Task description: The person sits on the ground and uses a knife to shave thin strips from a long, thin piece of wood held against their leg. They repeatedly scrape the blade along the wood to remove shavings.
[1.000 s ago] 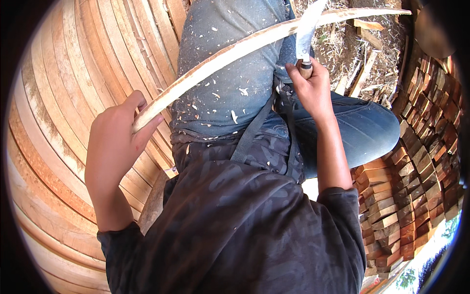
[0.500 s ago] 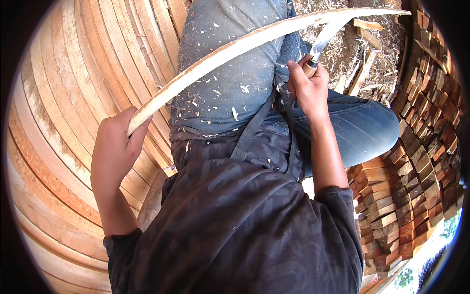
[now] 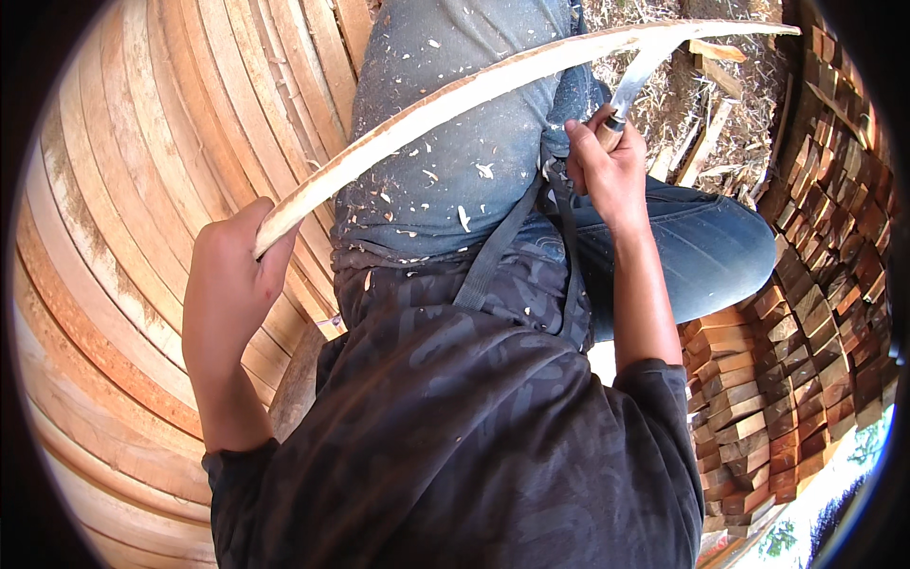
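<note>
Your left hand (image 3: 227, 284) is closing its grip tight around the near end of a long wooden strip (image 3: 474, 90), which is arching across your lap. Your right hand (image 3: 607, 175) is wrapping firmly around a knife (image 3: 630, 90), blade meeting the strip's far part. Stacked planks (image 3: 123, 237) are lying beside the strip's near end.

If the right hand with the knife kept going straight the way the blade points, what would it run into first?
Probably the long wooden strip: the knife in the right hand points up and away, its tip already at the strip's underside. Beyond lies ground littered with shavings and wood offcuts, though depth is hard to judge.
</note>
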